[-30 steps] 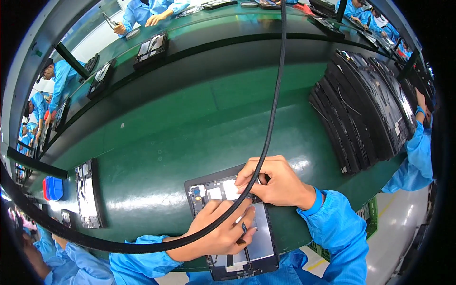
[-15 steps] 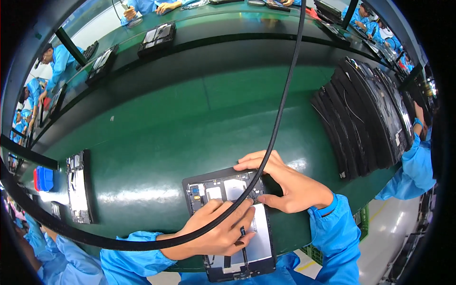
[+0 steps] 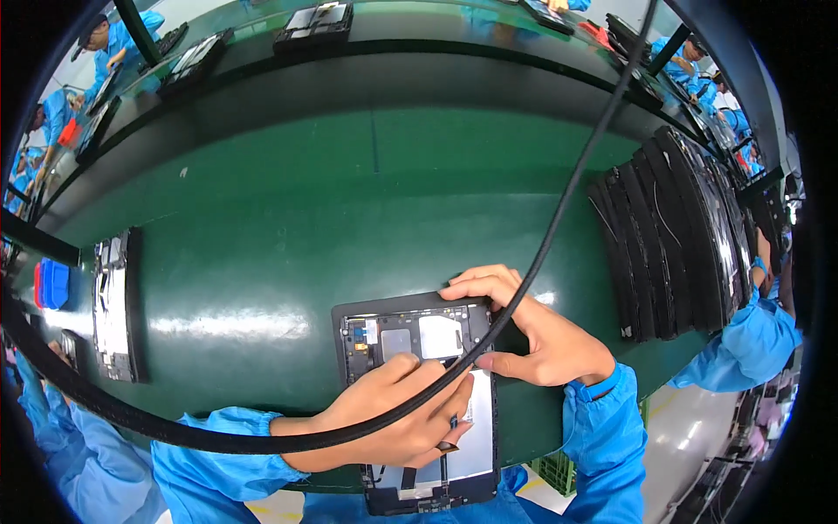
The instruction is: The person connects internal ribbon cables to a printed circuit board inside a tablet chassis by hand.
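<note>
An opened tablet (image 3: 469,472) lies at the table's near edge, its circuit parts and a pale silver panel facing up. My left hand (image 3: 371,402) rests across its middle, fingers curled and thumb side pinched low over the upper right part. What those fingertips grip is hidden. A small dark strip end shows by the lower fingers of that hand. My right hand (image 3: 554,345) holds the tablet's upper right corner, fingers on the top edge and thumb at the right side. A thick black cable (image 3: 559,214) passes in front of both hands in the view.
Stacked black tablets (image 3: 668,244) stand at the right. Another opened tablet (image 3: 113,306) sits at the left, near a blue bin (image 3: 55,284). A raised dark shelf (image 3: 384,79) runs along the back with more tablets. Co-workers in blue sleeves (image 3: 742,327) are on both sides.
The view has shifted, so the scene sits differently in the picture. My left fingers have moved slightly on the tablet; my right hand keeps its hold on the corner.
</note>
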### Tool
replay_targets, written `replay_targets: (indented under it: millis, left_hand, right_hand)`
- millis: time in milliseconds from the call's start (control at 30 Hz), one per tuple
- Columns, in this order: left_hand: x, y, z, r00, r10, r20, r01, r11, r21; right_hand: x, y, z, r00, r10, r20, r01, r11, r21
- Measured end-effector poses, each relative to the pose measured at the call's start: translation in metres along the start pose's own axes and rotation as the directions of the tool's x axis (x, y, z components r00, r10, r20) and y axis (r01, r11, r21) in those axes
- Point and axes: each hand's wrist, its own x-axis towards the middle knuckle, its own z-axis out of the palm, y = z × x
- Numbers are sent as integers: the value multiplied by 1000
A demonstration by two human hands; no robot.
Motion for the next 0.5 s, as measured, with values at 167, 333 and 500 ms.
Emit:
replay_targets:
  millis: [167, 333, 500]
  left_hand:
    - [-3, -1, 3, 999, 34, -17, -34, 999, -6]
    - [-4, -1, 4, 1000, 27, 7, -27, 999, -42]
    - [-2, -4, 11, 992, 86, -93, -86, 996, 7]
  right_hand:
    - [0, -2, -3, 1000, 18, 11, -17, 1000, -22]
    - [2, -6, -4, 998, 51, 27, -50, 998, -39]
    - [3, -7, -6, 994, 100, 52, -100, 995, -10]
